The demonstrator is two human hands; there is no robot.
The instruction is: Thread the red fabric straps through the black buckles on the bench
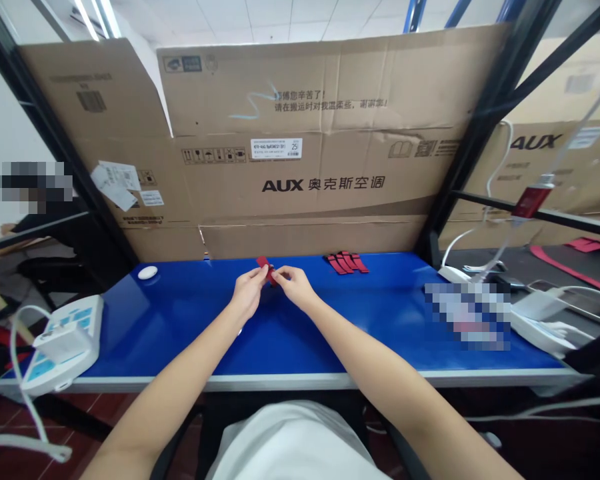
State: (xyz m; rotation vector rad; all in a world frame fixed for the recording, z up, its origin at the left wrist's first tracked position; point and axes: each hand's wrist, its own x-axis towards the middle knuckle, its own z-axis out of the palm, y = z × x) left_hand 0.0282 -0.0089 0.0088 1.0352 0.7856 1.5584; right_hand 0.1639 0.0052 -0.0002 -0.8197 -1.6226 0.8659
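Over the back middle of the blue table [300, 340], a small red strap piece [263, 261] is held between my two hands. My left hand [250, 291] pinches it from the left side. On its lower right, the fingers of my right hand [293, 285] close on the same piece. Something small and dark shows on it between my fingertips, too small to make out. Several red straps with black parts [347, 263] lie side by side to the right of my hands, near the cardboard.
A cardboard wall [300, 160] stands behind the table. White power strips [65, 343] with cables lie at the left edge and right edge. A round white object [147, 273] rests at the back left. A person [45, 213] sits at far left.
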